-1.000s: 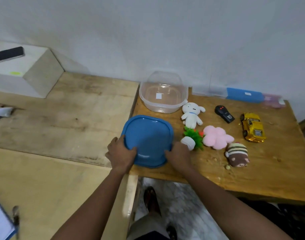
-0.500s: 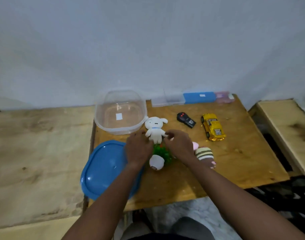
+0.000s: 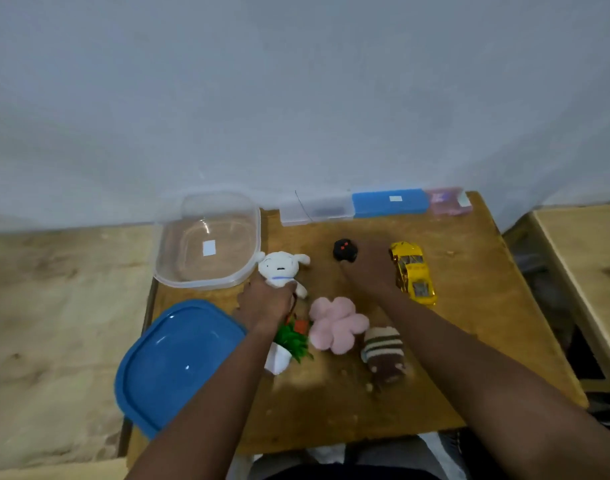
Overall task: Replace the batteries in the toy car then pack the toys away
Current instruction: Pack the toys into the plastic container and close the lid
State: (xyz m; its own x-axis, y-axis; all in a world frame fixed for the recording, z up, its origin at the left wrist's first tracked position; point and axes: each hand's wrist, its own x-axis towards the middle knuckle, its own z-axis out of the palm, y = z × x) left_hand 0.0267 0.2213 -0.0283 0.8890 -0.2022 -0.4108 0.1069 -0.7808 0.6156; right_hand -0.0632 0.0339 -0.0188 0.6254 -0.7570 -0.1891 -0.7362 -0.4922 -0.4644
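On the wooden table, my left hand grips the white plush dog beside the empty clear container. My right hand lies over the black remote control, with its fingers around the near end; only the remote's far end shows. The yellow toy car stands just right of that hand, untouched. The blue lid lies flat at the front left.
A pink flower plush, a brown striped plush and a small green potted plant toy lie between my forearms. Clear, blue and pink flat boxes line the wall. Lower wooden surfaces flank the table.
My left hand has closed on the white dog. My right hand has moved right and away from the dog to the remote. The view has shifted, and the pink plush is now uncovered.
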